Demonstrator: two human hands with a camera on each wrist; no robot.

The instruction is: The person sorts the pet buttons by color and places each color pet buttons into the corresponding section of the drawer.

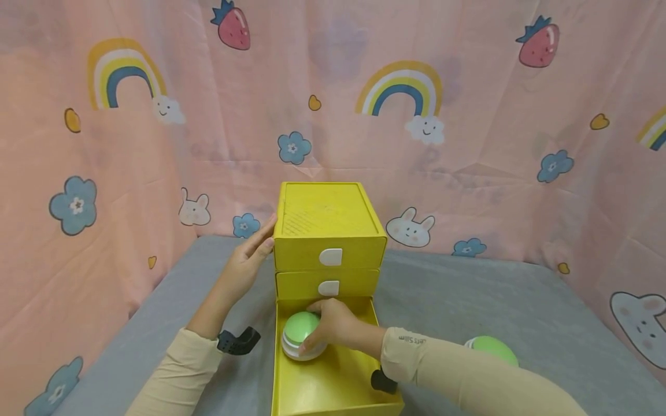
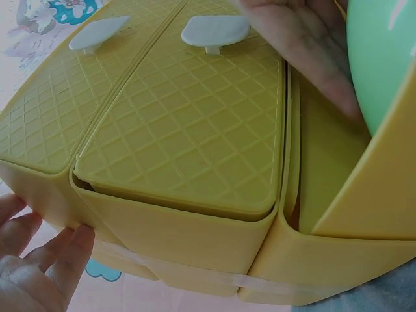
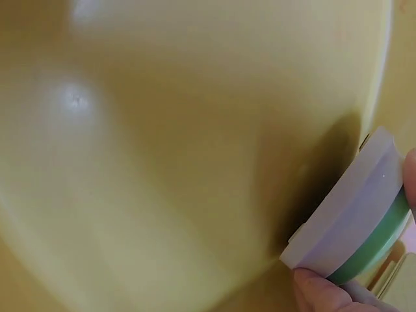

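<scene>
A yellow drawer cabinet (image 1: 329,211) stands in the middle, its bottom drawer (image 1: 343,384) pulled out towards me. My right hand (image 1: 338,325) reaches into that drawer and grips a round white-based piece with a green dome (image 1: 299,328), thumb on the near side and fingers on the far side. From the right wrist, the white base (image 3: 348,211) shows close over the drawer floor, with a dark shadow beside it. My left hand (image 1: 248,261) rests its extended fingers against the cabinet's left side, near the top.
Two upper drawers, with white tab handles (image 1: 330,257), are closed. Another green-domed piece (image 1: 493,348) sits on the grey surface (image 1: 447,306) to the right, partly hidden by my right sleeve. A pink patterned curtain (image 1: 333,34) hangs behind and at both sides.
</scene>
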